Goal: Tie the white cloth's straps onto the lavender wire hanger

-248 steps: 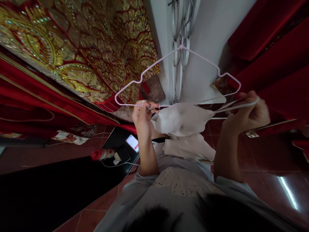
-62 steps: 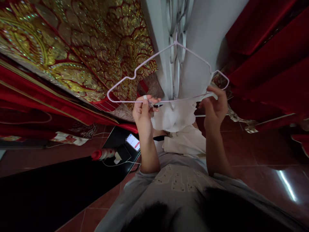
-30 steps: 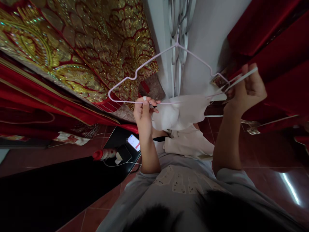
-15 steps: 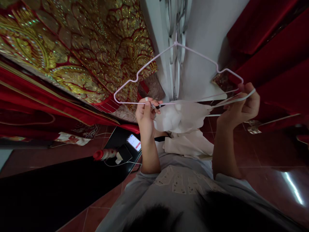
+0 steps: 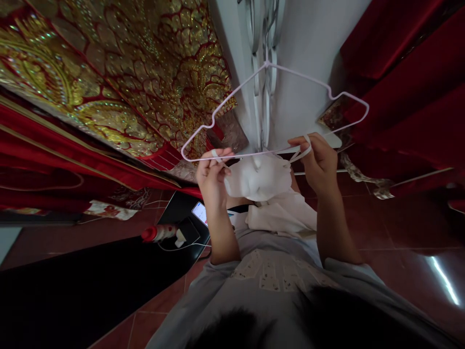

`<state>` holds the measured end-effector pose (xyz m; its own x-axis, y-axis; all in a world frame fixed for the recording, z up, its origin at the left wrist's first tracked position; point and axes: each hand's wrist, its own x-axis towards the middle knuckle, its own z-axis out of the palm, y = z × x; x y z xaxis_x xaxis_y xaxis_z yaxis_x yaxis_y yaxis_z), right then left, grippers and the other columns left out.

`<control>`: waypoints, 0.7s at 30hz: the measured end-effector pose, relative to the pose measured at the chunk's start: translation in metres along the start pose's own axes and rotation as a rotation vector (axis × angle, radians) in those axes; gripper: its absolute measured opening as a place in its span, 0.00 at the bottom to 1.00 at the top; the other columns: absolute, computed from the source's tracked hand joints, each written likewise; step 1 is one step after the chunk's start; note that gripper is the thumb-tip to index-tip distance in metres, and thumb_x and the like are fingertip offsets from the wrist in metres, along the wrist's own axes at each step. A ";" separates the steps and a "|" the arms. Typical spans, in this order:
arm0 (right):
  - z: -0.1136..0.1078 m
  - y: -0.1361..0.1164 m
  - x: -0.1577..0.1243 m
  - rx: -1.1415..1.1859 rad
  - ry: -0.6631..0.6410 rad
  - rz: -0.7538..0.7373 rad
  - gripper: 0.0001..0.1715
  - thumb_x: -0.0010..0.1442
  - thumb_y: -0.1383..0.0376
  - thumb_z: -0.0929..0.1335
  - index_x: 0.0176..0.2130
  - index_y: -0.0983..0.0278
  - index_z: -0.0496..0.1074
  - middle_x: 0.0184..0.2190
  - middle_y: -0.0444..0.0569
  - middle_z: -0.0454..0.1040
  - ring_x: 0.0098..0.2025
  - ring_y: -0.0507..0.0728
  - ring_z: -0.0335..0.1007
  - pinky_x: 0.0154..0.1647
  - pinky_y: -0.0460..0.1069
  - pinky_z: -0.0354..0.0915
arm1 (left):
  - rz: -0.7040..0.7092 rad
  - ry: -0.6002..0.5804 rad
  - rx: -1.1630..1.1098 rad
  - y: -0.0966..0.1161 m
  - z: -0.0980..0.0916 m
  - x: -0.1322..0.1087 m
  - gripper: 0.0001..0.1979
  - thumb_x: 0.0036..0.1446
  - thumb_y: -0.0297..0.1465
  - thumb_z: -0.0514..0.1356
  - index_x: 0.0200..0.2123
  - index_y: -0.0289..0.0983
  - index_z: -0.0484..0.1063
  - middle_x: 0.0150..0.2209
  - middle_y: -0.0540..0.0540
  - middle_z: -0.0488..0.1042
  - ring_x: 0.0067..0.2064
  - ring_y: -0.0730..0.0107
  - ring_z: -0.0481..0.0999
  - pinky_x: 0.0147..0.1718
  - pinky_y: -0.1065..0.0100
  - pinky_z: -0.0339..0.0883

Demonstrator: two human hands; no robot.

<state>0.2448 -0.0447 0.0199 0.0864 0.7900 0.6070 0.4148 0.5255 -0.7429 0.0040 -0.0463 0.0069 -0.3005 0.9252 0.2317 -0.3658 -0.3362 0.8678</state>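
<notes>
A pale wall [image 5: 308, 53] stands at the top middle behind curly white metal bars [image 5: 267, 109], red-brown floor tiles [image 5: 388, 232] show a bright streak of light [image 5: 445, 281] at the lower right, and a long black table [image 5: 90, 271] fills the lower left.

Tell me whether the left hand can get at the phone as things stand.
Probably not right now: a white strap loops over a finger of the left hand, at the hanger. Otherwise the way looks free: the phone lies screen up on the black table, partly hidden behind that forearm.
</notes>
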 end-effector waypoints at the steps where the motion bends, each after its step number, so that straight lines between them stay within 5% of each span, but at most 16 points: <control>1: -0.001 0.000 0.001 -0.004 0.001 0.001 0.24 0.74 0.47 0.63 0.44 0.56 0.82 0.36 0.48 0.79 0.40 0.56 0.76 0.43 0.54 0.70 | 0.069 0.072 0.039 -0.001 -0.006 0.002 0.06 0.54 0.26 0.66 0.36 0.38 0.82 0.38 0.43 0.85 0.40 0.66 0.85 0.24 0.75 0.66; 6: -0.006 0.000 0.000 0.002 -0.015 0.013 0.26 0.73 0.45 0.62 0.42 0.56 0.82 0.36 0.48 0.79 0.42 0.57 0.76 0.45 0.55 0.70 | 0.406 0.380 0.269 -0.005 -0.057 0.025 0.06 0.55 0.24 0.66 0.32 0.40 0.83 0.35 0.49 0.85 0.36 0.68 0.83 0.26 0.70 0.63; 10: -0.006 0.001 -0.001 0.032 -0.035 0.071 0.29 0.73 0.42 0.61 0.42 0.56 0.81 0.37 0.49 0.78 0.43 0.57 0.77 0.48 0.57 0.72 | 0.522 0.267 0.246 -0.001 -0.088 0.044 0.08 0.65 0.29 0.66 0.43 0.46 0.85 0.43 0.54 0.87 0.49 0.60 0.85 0.37 0.62 0.70; 13: -0.002 0.001 0.000 0.045 -0.048 0.078 0.29 0.73 0.42 0.61 0.42 0.56 0.81 0.36 0.49 0.75 0.40 0.57 0.75 0.45 0.56 0.71 | 0.498 0.106 0.308 0.012 -0.078 0.051 0.08 0.64 0.34 0.70 0.47 0.46 0.86 0.47 0.51 0.86 0.50 0.59 0.86 0.45 0.58 0.75; 17: 0.004 0.000 -0.002 0.022 0.005 0.020 0.25 0.73 0.45 0.62 0.40 0.55 0.81 0.34 0.48 0.74 0.40 0.58 0.73 0.44 0.57 0.70 | 0.416 -0.135 0.401 0.036 -0.040 0.058 0.10 0.59 0.36 0.75 0.45 0.43 0.87 0.44 0.45 0.86 0.44 0.62 0.86 0.47 0.60 0.79; 21: 0.006 0.002 -0.006 0.024 0.034 0.013 0.23 0.73 0.47 0.62 0.40 0.54 0.81 0.36 0.49 0.74 0.42 0.59 0.73 0.46 0.58 0.71 | 0.301 -0.282 0.529 0.050 -0.014 0.070 0.07 0.58 0.35 0.75 0.40 0.43 0.85 0.36 0.49 0.82 0.38 0.65 0.81 0.41 0.66 0.76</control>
<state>0.2395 -0.0468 0.0126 0.1230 0.7859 0.6061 0.3917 0.5226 -0.7572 -0.0478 -0.0012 0.0604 -0.0544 0.8391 0.5413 0.2008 -0.5218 0.8291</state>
